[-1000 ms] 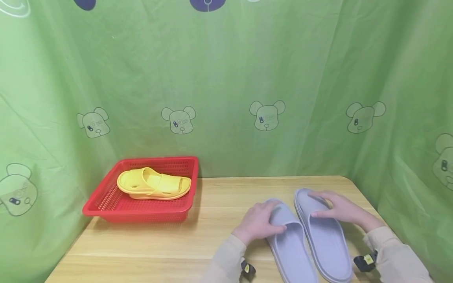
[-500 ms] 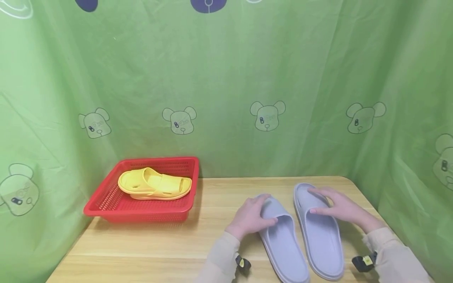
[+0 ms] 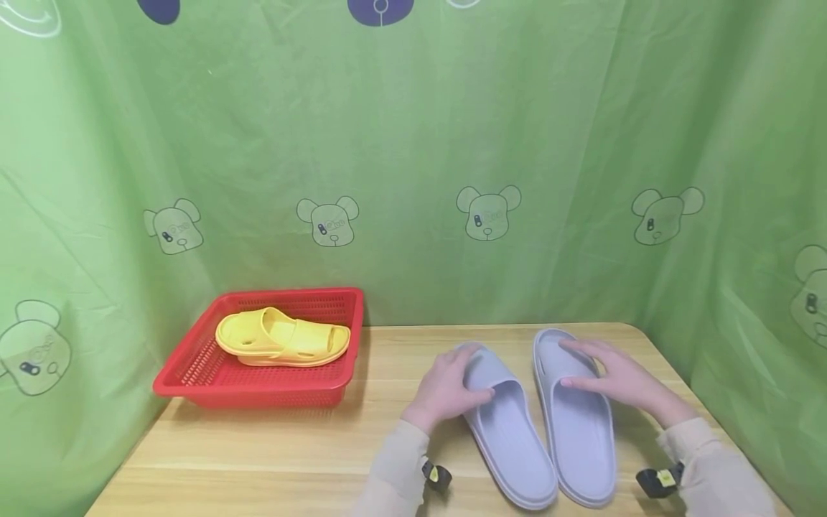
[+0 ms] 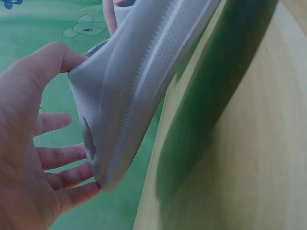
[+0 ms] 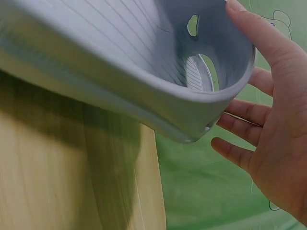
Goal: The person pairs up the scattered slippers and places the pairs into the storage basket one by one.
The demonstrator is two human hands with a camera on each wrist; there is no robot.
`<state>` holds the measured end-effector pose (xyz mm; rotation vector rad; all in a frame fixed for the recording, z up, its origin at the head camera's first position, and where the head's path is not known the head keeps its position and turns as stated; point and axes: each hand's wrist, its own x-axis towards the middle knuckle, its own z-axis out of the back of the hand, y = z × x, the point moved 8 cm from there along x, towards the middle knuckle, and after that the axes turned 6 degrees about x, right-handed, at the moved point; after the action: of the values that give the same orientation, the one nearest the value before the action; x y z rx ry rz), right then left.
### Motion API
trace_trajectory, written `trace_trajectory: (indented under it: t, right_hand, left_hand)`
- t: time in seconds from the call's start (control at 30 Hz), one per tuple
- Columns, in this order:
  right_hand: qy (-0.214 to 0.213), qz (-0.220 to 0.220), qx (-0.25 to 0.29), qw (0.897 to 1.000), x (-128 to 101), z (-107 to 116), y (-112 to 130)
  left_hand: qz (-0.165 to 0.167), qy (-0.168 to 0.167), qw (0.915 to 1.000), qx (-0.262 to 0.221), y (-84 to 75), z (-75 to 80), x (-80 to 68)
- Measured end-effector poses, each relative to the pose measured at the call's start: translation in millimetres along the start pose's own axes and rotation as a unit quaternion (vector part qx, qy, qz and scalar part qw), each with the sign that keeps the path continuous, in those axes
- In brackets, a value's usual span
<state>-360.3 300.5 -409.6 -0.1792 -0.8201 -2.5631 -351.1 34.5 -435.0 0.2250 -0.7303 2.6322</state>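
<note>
Two pale grey-lilac slippers lie side by side in the head view, toes away from me and heels nearly meeting. My left hand point(image 3: 448, 388) grips the left slipper point(image 3: 517, 449) at its toe, thumb at the strap's opening and fingers along the outer side. My right hand point(image 3: 617, 377) pinches the strap of the right slipper point(image 3: 584, 452), thumb at the opening. In the left wrist view, the left slipper point(image 4: 129, 91) stands off the table with a shadow under it. The right wrist view shows the right slipper point(image 5: 158, 91) tilted above the wood too.
A red perforated basket point(image 3: 258, 397) stands at the back left of the wooden table point(image 3: 291, 459). Inside it lie yellow slippers point(image 3: 304, 341), seemingly stacked. A green curtain point(image 3: 400, 143) with bear prints closes off the back and both sides.
Both grey-lilac slippers have moved left and away from me, the left one further. My left hand has shifted left with its slipper; my right hand has moved only slightly.
</note>
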Motion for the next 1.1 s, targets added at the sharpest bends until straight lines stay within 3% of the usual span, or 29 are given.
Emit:
trace_trajectory:
  t: [0.47, 0.87, 1.1]
  right_hand:
    - [-0.029, -0.001, -0.012, 1.0, 1.7, 2.9, 1.1]
    - [-0.041, -0.044, 0.001, 0.998, 3.7, 1.7, -4.7]
    - [-0.052, -0.056, 0.004, 0.997, 5.1, 2.3, -1.6]
  left_hand:
    - [0.031, -0.03, 0.999, -0.013, 15.9, 17.4, -0.4]
    - [0.062, -0.045, 0.996, -0.045, 31.0, 31.3, -0.7]
    - [0.065, -0.073, 0.9939, -0.053, 38.8, 42.7, -1.0]
